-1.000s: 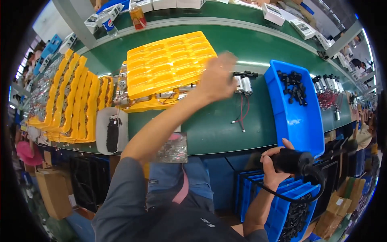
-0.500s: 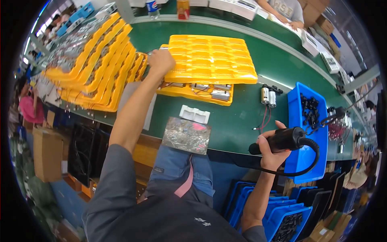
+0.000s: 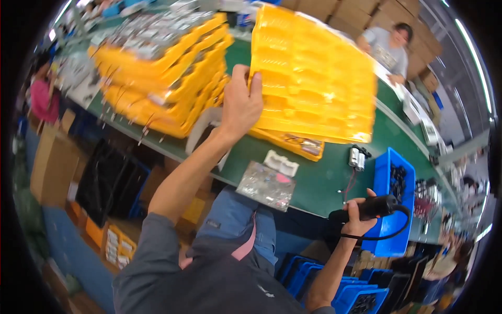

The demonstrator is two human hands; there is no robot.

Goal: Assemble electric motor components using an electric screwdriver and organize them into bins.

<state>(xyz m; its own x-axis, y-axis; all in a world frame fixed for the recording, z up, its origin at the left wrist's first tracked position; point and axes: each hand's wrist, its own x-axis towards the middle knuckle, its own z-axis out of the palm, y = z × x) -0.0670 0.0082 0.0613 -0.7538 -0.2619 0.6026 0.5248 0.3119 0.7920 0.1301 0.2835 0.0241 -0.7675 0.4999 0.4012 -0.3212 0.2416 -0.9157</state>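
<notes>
Bright yellow moulded tray above a dark green table. Right of the tray: blue bin, black tool. Left: yellow tray stack.

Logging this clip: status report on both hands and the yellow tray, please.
Left hand grips edge of yellow tray, lifted and tilted above green bench. Right hand holds black corded tool. Lower tray directly beneath.

A green bench carries yellow trays and a blue bin.
</notes>
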